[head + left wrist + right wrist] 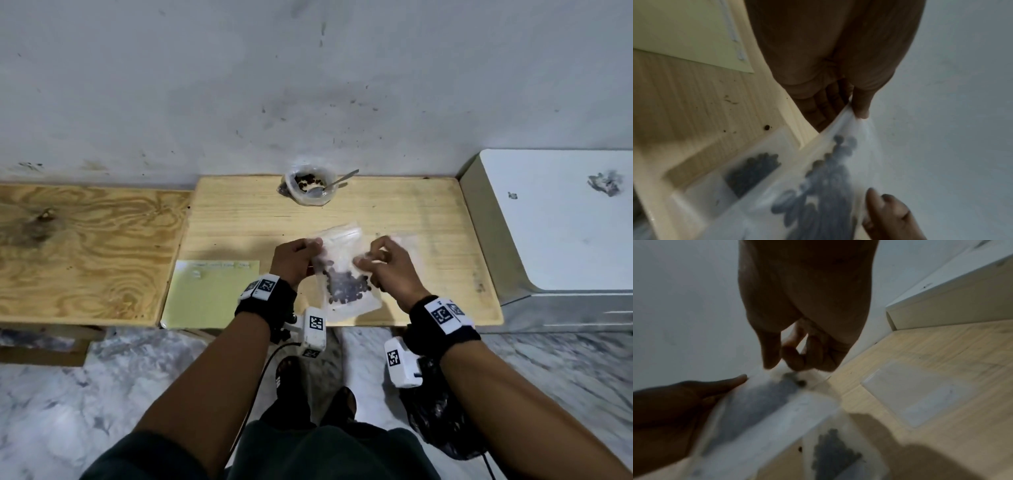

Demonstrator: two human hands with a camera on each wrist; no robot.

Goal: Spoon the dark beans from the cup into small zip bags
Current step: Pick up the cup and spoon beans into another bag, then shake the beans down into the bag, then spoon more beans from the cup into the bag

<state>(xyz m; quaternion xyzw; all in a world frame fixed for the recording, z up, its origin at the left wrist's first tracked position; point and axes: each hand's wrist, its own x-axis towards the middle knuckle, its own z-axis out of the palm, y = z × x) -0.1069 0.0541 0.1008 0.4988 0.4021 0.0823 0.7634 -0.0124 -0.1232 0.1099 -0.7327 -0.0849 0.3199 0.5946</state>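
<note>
A clear zip bag (337,251) with dark beans (346,286) low inside hangs between my hands above the table's front. My left hand (317,245) pinches its left upper edge, thumb (861,105) on the plastic. My right hand (363,261) pinches the right upper edge (789,373). Under it a second bean-filled bag (754,172) lies flat on the wood. An empty bag (406,243) lies just to the right. The cup (310,200) with a few beans stands at the back by the wall, and the spoon (337,180) rests in it.
The pale wooden table (428,222) ends at a wall behind. A yellow-green sheet (209,294) lies at front left, a plywood board (85,246) further left. A white box (565,222) borders the right side. A black bag (438,421) sits on the floor.
</note>
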